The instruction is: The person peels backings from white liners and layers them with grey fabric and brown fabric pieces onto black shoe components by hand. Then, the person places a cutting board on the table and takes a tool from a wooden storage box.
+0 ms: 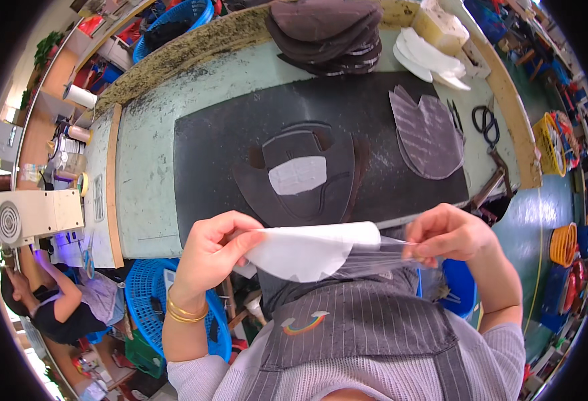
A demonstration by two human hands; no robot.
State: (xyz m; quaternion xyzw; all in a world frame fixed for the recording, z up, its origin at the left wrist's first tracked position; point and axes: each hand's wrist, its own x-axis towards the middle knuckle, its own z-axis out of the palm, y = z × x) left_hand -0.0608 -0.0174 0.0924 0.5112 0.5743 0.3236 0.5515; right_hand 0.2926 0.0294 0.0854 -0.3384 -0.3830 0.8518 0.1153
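My left hand (220, 252) pinches the left end of a white curved sheet piece (300, 248) between thumb and fingers, in front of the table edge. A clear plastic film (380, 257) stretches from the white piece to my right hand (453, 232), whose closed fingers grip its far end. Beyond my hands, a dark shaped panel (337, 194) lies on a black mat (204, 160), a light grey patch (298, 175) on its middle. Dark leaf-shaped pieces (431, 137) with a streaky shine lie at the mat's right side.
At the back stand a stack of dark pieces (324, 33), white curved pieces (427, 59) and a yellowish block (441, 27). Black-handled scissors (486, 125) and a hammer-like tool (497, 175) lie right. Below the table is a blue basket (148, 294). Another person (60, 301) sits left by a machine (40, 217).
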